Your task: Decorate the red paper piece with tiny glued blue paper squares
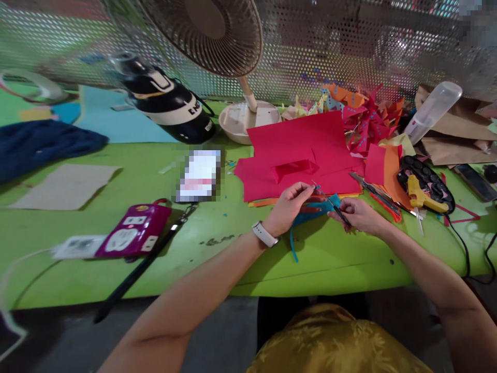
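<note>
Near the front of the green table, my left hand (291, 204), with a white band at the wrist, pinches a piece of blue paper (310, 215). A narrow blue strip hangs from it toward the table edge. My right hand (357, 215) is closed round the handles of a small pair of scissors (338, 210), whose blades point left at the blue paper. Just beyond both hands lie sheets of red paper (298, 140), with a small folded red piece (293, 168) on top. Fingers partly hide the cut edge.
A craft knife (378, 197) and yellow glue gun (423, 197) lie to the right, before a pile of paper scraps (373, 114). Behind stand a fan (250, 111) and a black bottle (171, 103). A phone (200, 176) and purple power strip (134, 230) occupy the left.
</note>
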`<state>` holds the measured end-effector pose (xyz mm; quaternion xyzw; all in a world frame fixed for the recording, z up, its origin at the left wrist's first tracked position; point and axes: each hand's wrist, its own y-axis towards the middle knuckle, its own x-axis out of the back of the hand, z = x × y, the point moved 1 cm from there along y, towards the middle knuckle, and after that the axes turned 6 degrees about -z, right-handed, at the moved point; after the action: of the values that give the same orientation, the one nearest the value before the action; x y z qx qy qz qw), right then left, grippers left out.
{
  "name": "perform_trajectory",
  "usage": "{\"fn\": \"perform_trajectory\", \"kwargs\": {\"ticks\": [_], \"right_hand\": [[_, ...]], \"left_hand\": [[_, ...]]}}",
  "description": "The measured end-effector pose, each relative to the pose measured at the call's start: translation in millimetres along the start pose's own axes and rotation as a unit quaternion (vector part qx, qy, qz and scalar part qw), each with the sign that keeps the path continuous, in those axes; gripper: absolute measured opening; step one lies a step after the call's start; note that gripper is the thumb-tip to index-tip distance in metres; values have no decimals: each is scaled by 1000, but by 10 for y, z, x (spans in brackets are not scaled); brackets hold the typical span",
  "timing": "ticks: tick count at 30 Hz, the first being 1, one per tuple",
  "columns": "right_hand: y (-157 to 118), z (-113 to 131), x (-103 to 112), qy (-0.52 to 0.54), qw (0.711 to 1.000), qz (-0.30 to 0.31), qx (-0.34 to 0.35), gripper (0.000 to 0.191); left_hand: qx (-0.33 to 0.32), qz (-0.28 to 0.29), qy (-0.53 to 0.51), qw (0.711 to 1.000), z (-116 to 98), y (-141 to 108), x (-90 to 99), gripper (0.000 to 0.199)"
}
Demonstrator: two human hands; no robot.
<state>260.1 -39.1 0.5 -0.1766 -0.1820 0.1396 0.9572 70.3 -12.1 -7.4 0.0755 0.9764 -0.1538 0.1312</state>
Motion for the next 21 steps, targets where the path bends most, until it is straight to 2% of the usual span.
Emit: {"fn": "perform_trajectory", "kwargs": {"ticks": [4, 12, 16, 21], "right_hand": [[2, 9, 3, 13, 1000, -2, 2, 44], [1, 12, 14, 14, 1000, -10, -8, 44], [0, 16, 12, 15, 1000, -8, -11, 44], [-6, 42, 12, 10, 1000, -16, -15, 45]], "left_hand": [[-7, -25, 49, 998, -21, 12, 25, 26], [-44, -10, 131, 990, 2, 68, 78, 19], [-37, -6, 120, 992, 5, 71, 85, 19], [-28, 5, 54, 998, 12, 82, 88, 23]]}}
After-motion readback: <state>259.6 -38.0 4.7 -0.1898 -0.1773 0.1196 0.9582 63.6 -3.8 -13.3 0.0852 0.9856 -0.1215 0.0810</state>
